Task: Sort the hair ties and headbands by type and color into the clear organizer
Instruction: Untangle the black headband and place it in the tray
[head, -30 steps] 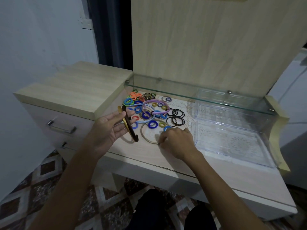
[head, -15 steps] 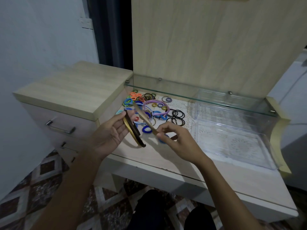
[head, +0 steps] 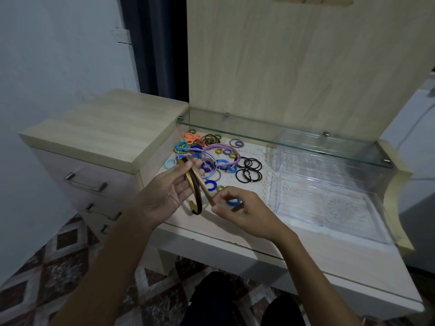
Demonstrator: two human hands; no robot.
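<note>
since a moment ago my right hand (head: 237, 209) has lifted a gold headband (head: 204, 188) off the desk and brought it against the brown headband (head: 194, 191) that my left hand (head: 164, 195) holds, fingers curled loosely behind it. my right fingertips pinch the gold one's lower tip. just beyond both grips the pile of hair ties (head: 207, 156) lies unsorted, with a purple headband (head: 220, 152) on top and black ties (head: 249, 172) at its right edge. far right of my right hand the clear organizer (head: 329, 208) looks empty, so i judge sorting has barely begun. both bands are thin, stiff arcs.
</note>
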